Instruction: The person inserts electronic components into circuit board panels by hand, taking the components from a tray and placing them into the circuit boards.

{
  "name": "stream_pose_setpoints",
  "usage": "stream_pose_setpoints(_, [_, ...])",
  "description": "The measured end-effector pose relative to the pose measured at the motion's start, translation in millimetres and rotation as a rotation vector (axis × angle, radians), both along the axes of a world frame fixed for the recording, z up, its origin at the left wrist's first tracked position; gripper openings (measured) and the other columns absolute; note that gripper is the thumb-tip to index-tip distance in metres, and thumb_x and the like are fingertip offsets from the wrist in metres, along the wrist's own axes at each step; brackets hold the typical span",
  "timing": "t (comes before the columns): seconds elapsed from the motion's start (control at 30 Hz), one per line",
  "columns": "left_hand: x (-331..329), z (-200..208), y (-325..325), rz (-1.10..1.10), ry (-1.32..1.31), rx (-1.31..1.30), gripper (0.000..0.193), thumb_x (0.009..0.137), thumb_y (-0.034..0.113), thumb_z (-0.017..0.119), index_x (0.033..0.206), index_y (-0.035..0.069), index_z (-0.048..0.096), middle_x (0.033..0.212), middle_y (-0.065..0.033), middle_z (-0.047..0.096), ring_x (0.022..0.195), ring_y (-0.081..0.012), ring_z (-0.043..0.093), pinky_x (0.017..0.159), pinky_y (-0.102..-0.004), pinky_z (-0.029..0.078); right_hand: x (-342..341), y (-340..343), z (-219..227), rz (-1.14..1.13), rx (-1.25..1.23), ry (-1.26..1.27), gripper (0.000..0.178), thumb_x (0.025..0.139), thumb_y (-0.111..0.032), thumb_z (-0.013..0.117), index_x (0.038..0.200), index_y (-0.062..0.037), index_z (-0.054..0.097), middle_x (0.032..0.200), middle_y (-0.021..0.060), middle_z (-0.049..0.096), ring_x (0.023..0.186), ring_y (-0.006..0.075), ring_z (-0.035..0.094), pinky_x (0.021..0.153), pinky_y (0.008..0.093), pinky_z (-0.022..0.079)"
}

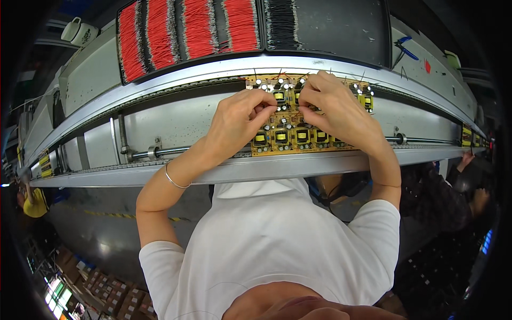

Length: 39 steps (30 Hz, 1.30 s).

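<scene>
A tan circuit board panel [293, 151] lies across the conveyor rails in front of me. It carries rows of yellow-and-black transformers and small round capacitors, and a few thin wires stick up along its far edge. My left hand [240, 120] is over the panel's left half, thumb and forefinger pinched together. Just to the right, my right hand [338, 109] bends over the middle with its thumb and fingers also pinched close to the components. Whatever sits between the fingertips of either hand is too small or hidden to make out. Both hands cover parts of the panel.
Beyond the far rail [213, 69] lie bundles of red wires [197, 26] and black wires [281, 24] in black trays [341, 26]. Blue-handled pliers [406, 49] rest at the right; a white mug [80, 33] stands far left. More boards [466, 136] sit along the line, with people at both sides.
</scene>
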<state>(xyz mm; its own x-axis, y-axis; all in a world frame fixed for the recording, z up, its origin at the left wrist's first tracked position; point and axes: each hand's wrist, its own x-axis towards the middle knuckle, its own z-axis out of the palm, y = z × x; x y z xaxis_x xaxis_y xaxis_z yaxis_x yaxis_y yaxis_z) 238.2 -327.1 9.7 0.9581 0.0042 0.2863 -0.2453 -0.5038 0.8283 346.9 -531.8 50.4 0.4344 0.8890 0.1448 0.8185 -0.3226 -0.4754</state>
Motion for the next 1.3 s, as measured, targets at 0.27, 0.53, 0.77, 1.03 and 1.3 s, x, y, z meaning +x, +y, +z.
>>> stream_pose_setpoints(0.27, [1, -3, -2, -0.028, -0.062, 0.050, 0.011, 0.081, -0.003, 0.070, 0.091, 0.001, 0.068, 0.080, -0.0053, 0.068, 0.062, -0.0164, 0.055, 0.058, -0.0275, 0.046, -1, -1, -1, 0.018, -0.005, -0.043, 0.010, 0.077, -0.001, 0.069, 0.078, 0.0001, 0.059, 0.086, 0.0073, 0.053, 0.082, 0.0239, 0.050, 0.077, 0.0335, 0.045])
stream_pose_setpoints(0.53, [0, -2, -5, -0.040, -0.088, 0.080, 0.011, 0.080, -0.003, 0.071, 0.090, 0.001, 0.067, 0.080, -0.0054, 0.068, 0.064, -0.0180, 0.057, 0.060, -0.0296, 0.048, -2, 0, -5, 0.035, -0.010, -0.093, 0.011, 0.078, -0.003, 0.069, 0.079, -0.0005, 0.059, 0.087, 0.0078, 0.054, 0.082, 0.0247, 0.052, 0.078, 0.0351, 0.046])
stream_pose_setpoints(0.77, [3, -4, -6, -0.081, -0.100, 0.127, 0.011, 0.080, -0.003, 0.071, 0.089, 0.001, 0.067, 0.081, -0.0061, 0.068, 0.067, -0.0198, 0.059, 0.062, -0.0307, 0.049, -1, -7, -2, 0.074, -0.037, -0.134, 0.012, 0.079, -0.006, 0.070, 0.085, -0.0010, 0.061, 0.089, 0.0079, 0.056, 0.084, 0.0254, 0.053, 0.078, 0.0355, 0.046])
stream_pose_setpoints(1.03, [3, -9, -7, -0.176, -0.168, 0.184, 0.015, 0.081, -0.004, 0.068, 0.094, 0.002, 0.066, 0.082, -0.0071, 0.067, 0.070, -0.0217, 0.060, 0.063, -0.0325, 0.050, 16, -1, 23, -0.023, 0.019, -0.150, 0.014, 0.081, -0.007, 0.070, 0.092, -0.0012, 0.063, 0.092, 0.0079, 0.058, 0.085, 0.0254, 0.055, 0.076, 0.0354, 0.047])
stream_pose_setpoints(1.3, [1, -11, -11, -0.228, -0.207, 0.239, 0.020, 0.080, -0.003, 0.066, 0.100, 0.003, 0.065, 0.084, -0.0073, 0.066, 0.070, -0.0223, 0.060, 0.064, -0.0340, 0.051, 84, 52, -13, -0.056, 0.031, -0.417, 0.012, 0.083, -0.004, 0.067, 0.095, -0.0016, 0.065, 0.090, 0.0084, 0.061, 0.083, 0.0263, 0.060, 0.074, 0.0371, 0.052])
